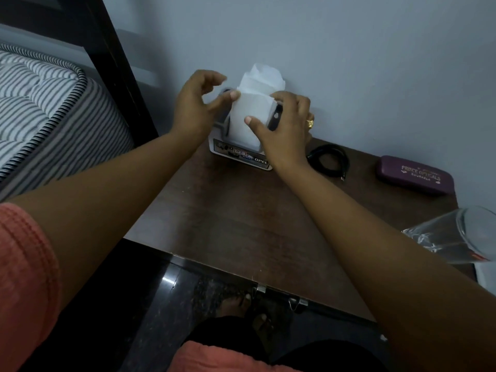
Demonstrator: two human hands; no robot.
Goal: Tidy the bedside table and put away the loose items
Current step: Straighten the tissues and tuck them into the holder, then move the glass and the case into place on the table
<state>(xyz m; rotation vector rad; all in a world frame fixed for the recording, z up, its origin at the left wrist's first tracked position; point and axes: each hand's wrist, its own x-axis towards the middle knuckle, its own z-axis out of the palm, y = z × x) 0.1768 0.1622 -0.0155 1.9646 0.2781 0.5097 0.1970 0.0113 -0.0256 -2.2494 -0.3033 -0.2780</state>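
Item 1. Right hand: grip closed on the stack of white tissues, thumb pressed to the front face, fingers wrapped over the top right edge; a gold ring shows on one finger.

Item 2. Left hand: grip wide, holding nothing; its thumb tip touches the stack's upper left corner, the other fingers curl clear of it.

Item 3. Tissue holder: pale, printed with stickers, directly beneath the grip, against the wall. The tissues stand upright in it, a crumpled sheet rising behind the flat front ones. Dark parts of the holder show on both sides of the stack; what they are cannot be told.

Item 4. Black coiled cable: loose, just beside the right wrist, on the tabletop.

Item 5. Purple spectacle case: closed, well apart to the right of the grip, near the wall.

Item 6. Clear glass tumbler: far right and nearer the person than the grip, close to the tabletop's edge and beside the right forearm.

Item 7. Striped mattress: well left of the grip, beyond a dark bed post.

Step judged: seating or straightening the tissues in the holder.

Risks, as judgement: a hard push could crumple the sheets or tip the light holder; drawing the right arm back could sweep the forearm against the tumbler and knock it to the floor; the wrist could drag the cable.
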